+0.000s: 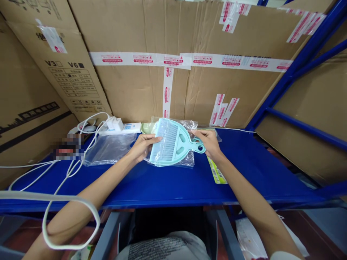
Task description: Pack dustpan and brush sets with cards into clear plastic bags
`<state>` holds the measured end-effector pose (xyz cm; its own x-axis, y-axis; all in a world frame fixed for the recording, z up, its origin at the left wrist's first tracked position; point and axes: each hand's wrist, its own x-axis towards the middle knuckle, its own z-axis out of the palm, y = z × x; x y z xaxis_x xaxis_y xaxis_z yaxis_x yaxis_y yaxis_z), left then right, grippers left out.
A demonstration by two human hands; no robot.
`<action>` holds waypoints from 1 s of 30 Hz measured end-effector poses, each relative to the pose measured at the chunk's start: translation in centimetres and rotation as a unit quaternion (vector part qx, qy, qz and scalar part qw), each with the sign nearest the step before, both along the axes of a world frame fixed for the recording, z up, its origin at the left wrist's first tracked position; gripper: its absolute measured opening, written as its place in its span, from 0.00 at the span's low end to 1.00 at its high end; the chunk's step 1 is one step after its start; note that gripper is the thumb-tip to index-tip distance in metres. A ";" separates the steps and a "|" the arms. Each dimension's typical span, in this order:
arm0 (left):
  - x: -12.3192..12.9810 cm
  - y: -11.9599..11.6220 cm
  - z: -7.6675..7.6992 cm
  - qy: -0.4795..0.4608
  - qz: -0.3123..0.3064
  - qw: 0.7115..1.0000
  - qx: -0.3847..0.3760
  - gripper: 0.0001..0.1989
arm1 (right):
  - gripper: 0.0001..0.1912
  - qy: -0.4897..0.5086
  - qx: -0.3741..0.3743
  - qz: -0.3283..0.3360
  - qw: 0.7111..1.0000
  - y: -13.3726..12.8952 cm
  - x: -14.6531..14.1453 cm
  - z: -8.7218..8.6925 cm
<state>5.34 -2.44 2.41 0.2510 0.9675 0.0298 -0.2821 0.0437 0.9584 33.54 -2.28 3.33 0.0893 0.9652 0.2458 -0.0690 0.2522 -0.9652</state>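
Note:
A light-blue dustpan and brush set [177, 143], the brush nested in the pan, is held up over the blue table. Clear plastic film covers part of its bristle side. My left hand [142, 146] grips the wide edge, thumb on top. At the handle end, my right hand [208, 142] pinches the set near the hanging holes. Behind and beneath it lies crinkled clear plastic [191, 159], partly hidden. A yellow-green printed card [217, 171] rests on the table just below my right hand.
A flat clear plastic bag [111, 148] lies to the left. Behind it sits a white power strip [132, 128] with plugs. A white cable [72, 198] loops over my left forearm. Taped cardboard [130, 86] walls the back; a blue metal frame [284, 86] stands right.

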 end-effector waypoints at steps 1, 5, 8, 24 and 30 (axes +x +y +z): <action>0.0 0.0 0.0 -0.001 0.001 1.000 0.000 0.16 | 0.19 -0.002 0.006 0.000 1.000 0.0 0.0 0.0; 0.0 -0.2 0.2 -0.006 0.008 1.000 -0.005 0.17 | 0.18 -0.006 0.016 -0.001 1.000 -0.1 0.2 0.0; 0.0 -0.1 0.1 -0.012 0.011 1.000 -0.003 0.16 | 0.18 -0.012 0.027 -0.004 1.000 0.0 0.2 -0.2; 0.0 -0.2 0.0 -0.025 0.027 0.999 0.001 0.17 | 0.21 0.009 -0.051 0.121 0.991 0.1 0.2 -0.5; 0.2 -0.2 -0.2 -0.024 -0.015 1.000 -0.008 0.19 | 0.20 -0.017 0.012 -0.005 1.000 0.3 -0.4 -1.3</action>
<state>5.50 -2.63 2.17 0.2793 0.9598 0.0267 -0.3261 0.0686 0.9428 33.11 -1.94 1.99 0.0904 0.9582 0.2713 -0.0345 0.2753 -0.9607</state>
